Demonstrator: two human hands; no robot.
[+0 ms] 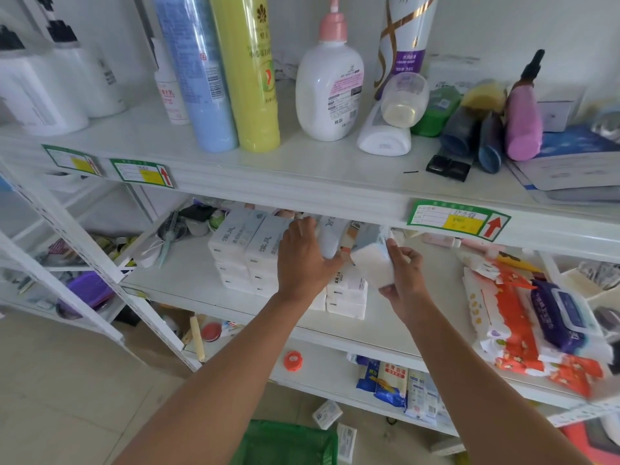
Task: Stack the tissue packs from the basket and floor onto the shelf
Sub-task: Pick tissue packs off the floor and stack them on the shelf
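White tissue packs (241, 245) stand stacked in rows on the middle shelf (419, 327). My left hand (303, 260) grips one white pack (330, 238) above the stack's right end. My right hand (404, 280) holds a second pack (372, 260), tilted, just right of the first. Lower packs (347, 297) of the stack show between my wrists. The green basket (288, 443) sits at the bottom edge. Two small packs (327, 414) lie on the floor beside it.
Tall bottles (248, 72) and a pump bottle (330, 85) crowd the upper shelf, whose edge (302, 193) overhangs the stack. Orange and purple wipe packs (536, 317) lie at the middle shelf's right. Blue packets (392, 384) sit on the lower shelf.
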